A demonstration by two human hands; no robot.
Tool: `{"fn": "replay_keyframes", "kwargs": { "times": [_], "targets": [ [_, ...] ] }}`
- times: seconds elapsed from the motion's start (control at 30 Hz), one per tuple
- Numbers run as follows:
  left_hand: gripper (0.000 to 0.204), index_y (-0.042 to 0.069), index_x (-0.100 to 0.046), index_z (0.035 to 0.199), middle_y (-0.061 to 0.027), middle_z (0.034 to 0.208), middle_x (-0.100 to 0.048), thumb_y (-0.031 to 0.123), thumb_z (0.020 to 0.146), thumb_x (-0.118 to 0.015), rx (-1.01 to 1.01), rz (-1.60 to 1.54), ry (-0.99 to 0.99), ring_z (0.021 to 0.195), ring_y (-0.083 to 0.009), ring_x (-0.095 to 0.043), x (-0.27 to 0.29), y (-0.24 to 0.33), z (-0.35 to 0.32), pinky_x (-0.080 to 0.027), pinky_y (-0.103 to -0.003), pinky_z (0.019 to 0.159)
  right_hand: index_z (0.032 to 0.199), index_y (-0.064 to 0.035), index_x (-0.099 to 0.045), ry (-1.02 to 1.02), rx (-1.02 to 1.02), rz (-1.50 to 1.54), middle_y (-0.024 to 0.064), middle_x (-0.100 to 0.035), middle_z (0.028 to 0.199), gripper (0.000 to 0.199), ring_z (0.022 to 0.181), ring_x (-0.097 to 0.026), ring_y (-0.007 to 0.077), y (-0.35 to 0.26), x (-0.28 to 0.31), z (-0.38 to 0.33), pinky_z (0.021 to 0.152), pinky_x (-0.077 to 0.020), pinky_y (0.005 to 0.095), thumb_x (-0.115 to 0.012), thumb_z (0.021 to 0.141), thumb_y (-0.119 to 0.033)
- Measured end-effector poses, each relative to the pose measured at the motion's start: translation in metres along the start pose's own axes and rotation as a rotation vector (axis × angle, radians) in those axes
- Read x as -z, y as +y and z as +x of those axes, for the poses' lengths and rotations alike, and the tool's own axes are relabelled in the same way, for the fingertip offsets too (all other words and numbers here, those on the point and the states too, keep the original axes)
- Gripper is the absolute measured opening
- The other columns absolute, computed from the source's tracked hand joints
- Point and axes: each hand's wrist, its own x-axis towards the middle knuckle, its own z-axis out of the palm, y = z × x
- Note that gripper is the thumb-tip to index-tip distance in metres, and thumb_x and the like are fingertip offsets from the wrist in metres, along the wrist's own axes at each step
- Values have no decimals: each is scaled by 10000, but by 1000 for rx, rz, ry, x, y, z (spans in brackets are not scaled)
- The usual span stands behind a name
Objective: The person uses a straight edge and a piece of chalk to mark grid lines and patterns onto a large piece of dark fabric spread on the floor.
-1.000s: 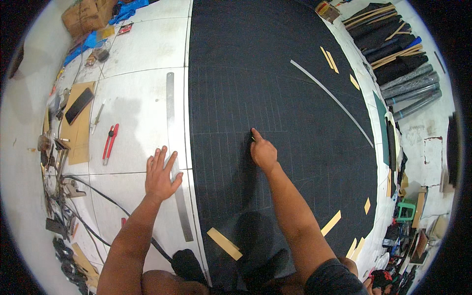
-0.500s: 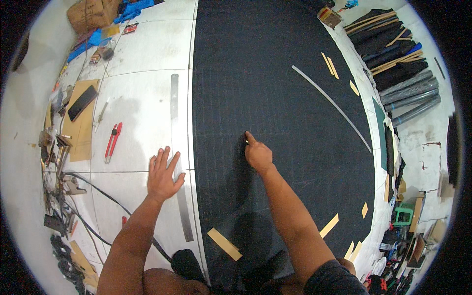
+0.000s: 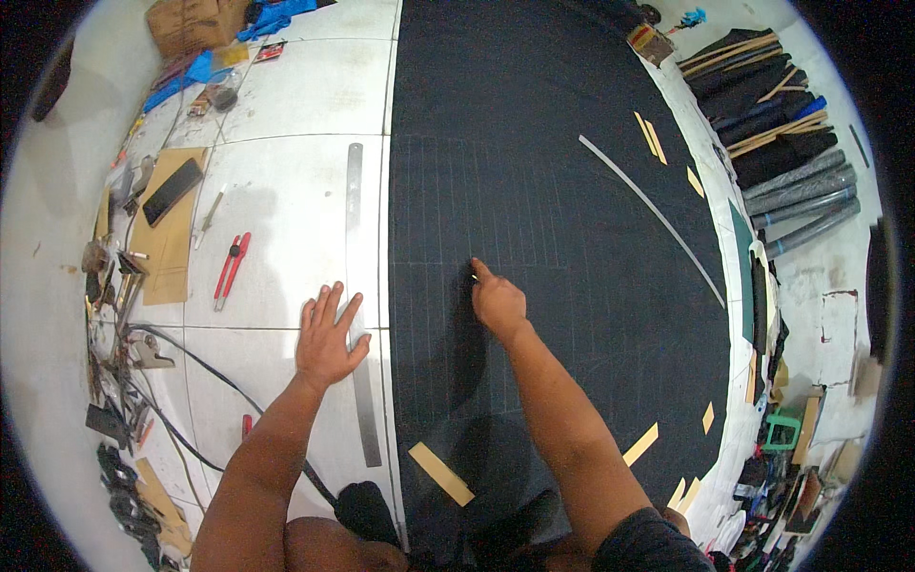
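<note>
Okay, right hand (image 3: 498,300), index out, can't tell the grip, slid frame-left to another cloth (image 3: 534,86) spot, left hand (image 3: 330,345) splayed over ruler (image 3: 365,419).

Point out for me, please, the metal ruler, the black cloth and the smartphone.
Metal ruler (image 3: 366,410): head view, on its lower part.
Black cloth (image 3: 562,229): head view, on its surface, near the middle.
Smartphone (image 3: 173,192): head view, on the middle of its dark face.

Short dark right sleeve (image 3: 651,541), both forearms (image 3: 562,419) bare
</note>
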Motion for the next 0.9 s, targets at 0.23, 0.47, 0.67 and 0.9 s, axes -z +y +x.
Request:
{"fn": "replay_keyframes", "kwargs": {
  "times": [0.23, 0.47, 0.67, 0.9],
  "targets": [
    [737, 148, -409, 1532, -208, 1617, -256, 391, 879, -649, 8, 8, -16, 1516, -378, -203, -1, 2, 1, -147, -555, 1223, 1519, -217, -409, -32, 2, -5, 210, -711, 1059, 555, 954, -709, 378, -19, -4, -4, 850, -564, 493, -492, 971, -253],
    [731, 151, -399, 1538, -194, 1627, -236, 401, 893, -637, 27, 7, -54, 1525, -364, -180, 1, 0, 1, -124, -548, 1233, 1541, -217, -376, -42, 40, 19, 200, -706, 1095, 585, 968, -706, 367, -33, 1, -3, 859, -562, 480, -499, 971, -248],
    [722, 172, -393, 1545, -182, 1630, -236, 421, 900, -604, 23, 24, -53, 1529, -341, -174, -2, 1, 2, -116, -521, 1240, 1539, -214, -381, -35, 47, 17, 204, -709, 1077, 578, 958, -706, 372, -40, -9, -3, 841, -566, 480, -493, 973, -255],
    [736, 191, -365, 1560, -161, 1640, -222, 450, 906, -582, 37, 43, -83, 1535, -314, -162, 0, 2, 2, -102, -506, 1249, 1520, -208, -408, -42, 52, 35, 198, -713, 1079, 569, 994, -698, 372, -53, 2, -1, 886, -547, 488, -533, 965, -214]
  ]
}}
